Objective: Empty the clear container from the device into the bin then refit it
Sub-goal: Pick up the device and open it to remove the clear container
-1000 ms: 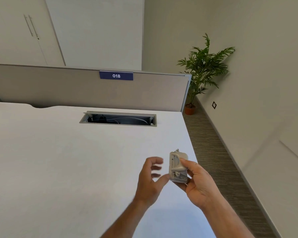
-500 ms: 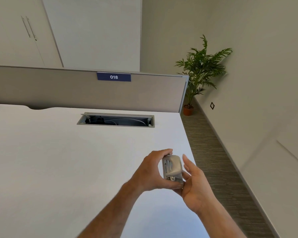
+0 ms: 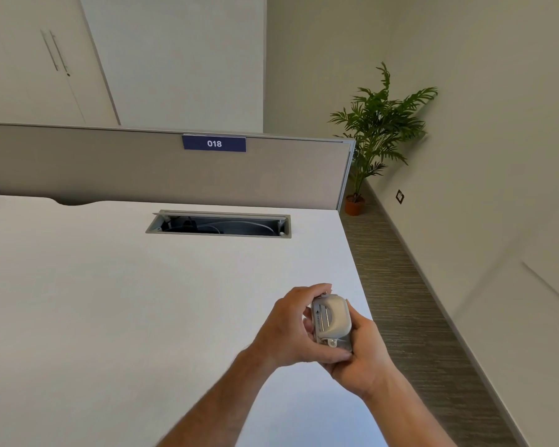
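Note:
A small grey device [image 3: 333, 317], like a hole punch, is held upright above the right front part of the white desk [image 3: 110, 301]. My right hand [image 3: 365, 353] cradles it from below and the right. My left hand [image 3: 291, 330] wraps its left side, fingers over the top edge and thumb under the bottom. The clear container cannot be made out; it is hidden by my hands or the device body. No bin is in view.
A cable tray opening [image 3: 218, 224] is cut into the desk at the back. A grey partition [image 3: 110, 169] with a blue "018" label stands behind it. The desk's right edge borders a carpeted aisle with a potted plant [image 3: 375, 137] in the corner.
My left hand, open and apart from the device a second ago, has closed around its left side. Both hands now hold it, shifted slightly left.

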{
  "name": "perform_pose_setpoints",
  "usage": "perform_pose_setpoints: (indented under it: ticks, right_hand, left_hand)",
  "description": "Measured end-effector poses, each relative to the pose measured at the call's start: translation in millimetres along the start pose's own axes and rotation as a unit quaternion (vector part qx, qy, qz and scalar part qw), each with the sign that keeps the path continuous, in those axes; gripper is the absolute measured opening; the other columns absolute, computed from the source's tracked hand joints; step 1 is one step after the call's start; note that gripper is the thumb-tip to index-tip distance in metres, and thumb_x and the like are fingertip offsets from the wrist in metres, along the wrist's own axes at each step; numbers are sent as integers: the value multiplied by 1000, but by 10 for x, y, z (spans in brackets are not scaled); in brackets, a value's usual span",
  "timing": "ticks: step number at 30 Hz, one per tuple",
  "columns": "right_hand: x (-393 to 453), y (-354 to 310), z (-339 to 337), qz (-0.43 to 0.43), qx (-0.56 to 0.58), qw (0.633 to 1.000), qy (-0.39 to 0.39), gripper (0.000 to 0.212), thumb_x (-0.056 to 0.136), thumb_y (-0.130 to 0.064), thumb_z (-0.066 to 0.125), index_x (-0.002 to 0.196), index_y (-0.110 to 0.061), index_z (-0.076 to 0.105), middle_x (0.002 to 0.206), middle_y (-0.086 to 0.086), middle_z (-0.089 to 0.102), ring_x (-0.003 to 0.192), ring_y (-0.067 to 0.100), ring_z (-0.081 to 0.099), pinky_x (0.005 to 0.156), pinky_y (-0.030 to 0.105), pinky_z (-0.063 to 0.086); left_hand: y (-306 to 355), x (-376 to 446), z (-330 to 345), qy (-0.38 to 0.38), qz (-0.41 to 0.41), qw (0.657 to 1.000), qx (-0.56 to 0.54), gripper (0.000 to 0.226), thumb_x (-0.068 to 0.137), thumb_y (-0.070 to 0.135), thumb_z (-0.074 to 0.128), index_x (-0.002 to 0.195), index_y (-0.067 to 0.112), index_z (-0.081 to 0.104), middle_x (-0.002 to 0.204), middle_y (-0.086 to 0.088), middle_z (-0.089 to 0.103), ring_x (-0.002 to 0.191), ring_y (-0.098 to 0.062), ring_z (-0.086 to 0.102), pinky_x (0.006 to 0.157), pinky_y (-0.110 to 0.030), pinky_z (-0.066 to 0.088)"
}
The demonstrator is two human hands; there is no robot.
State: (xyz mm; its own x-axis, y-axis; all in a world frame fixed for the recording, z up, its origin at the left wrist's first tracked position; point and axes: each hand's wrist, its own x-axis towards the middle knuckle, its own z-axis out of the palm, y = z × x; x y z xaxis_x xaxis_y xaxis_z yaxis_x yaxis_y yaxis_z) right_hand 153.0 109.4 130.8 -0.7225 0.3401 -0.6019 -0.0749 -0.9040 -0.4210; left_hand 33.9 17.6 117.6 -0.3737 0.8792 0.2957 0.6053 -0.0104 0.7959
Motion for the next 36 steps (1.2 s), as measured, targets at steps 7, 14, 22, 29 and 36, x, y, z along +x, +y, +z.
perform_pose_setpoints:
  ticks: [7, 14, 22, 29, 36]
  right_hand:
    - [12, 23, -3, 12, 21, 999, -24, 51, 97, -45, 57, 122, -3, 71, 100, 17, 79, 73, 30, 77, 62, 38, 65]
    - [31, 54, -12, 14, 32, 999, -38, 50, 98, -44, 56, 125, -4, 70, 103, 16, 79, 76, 29, 77, 63, 37, 65]
    - [112, 53, -109, 8, 21, 999, -25, 57, 98, -48, 52, 128, -2, 68, 105, 18, 78, 79, 30, 78, 60, 40, 65]
    - [195, 27, -369, -11, 24, 1000, 8, 54, 101, -49, 46, 134, -11, 64, 106, 19, 75, 82, 35, 73, 65, 42, 63]
    - [190, -29, -614, -31, 33, 998, 32, 52, 103, -47, 43, 137, -13, 63, 115, 22, 75, 91, 35, 72, 65, 42, 65]
  left_hand:
    - [-2, -30, -18, 16, 10, 1000, -6, 101, 52, 52, 96, 139, 32, 49, 132, 15, 60, 120, -8, 56, 91, -11, 49]
    - [9, -53, -17, 29, 3, 999, -23, 98, 55, 48, 96, 139, 28, 50, 133, 13, 61, 122, -6, 56, 92, -5, 45]
    - [-34, -25, -60, 23, 5, 1000, -8, 99, 56, 49, 96, 140, 27, 49, 137, 13, 59, 123, -4, 54, 98, -8, 43]
    - [-234, -45, -106, 14, -12, 1000, 2, 101, 57, 54, 94, 142, 31, 46, 138, 18, 55, 122, 7, 48, 94, 2, 38]
    - [-721, -225, -4, -4, -83, 997, 1, 107, 48, 62, 93, 141, 37, 46, 138, 23, 54, 124, 12, 47, 95, 4, 31]
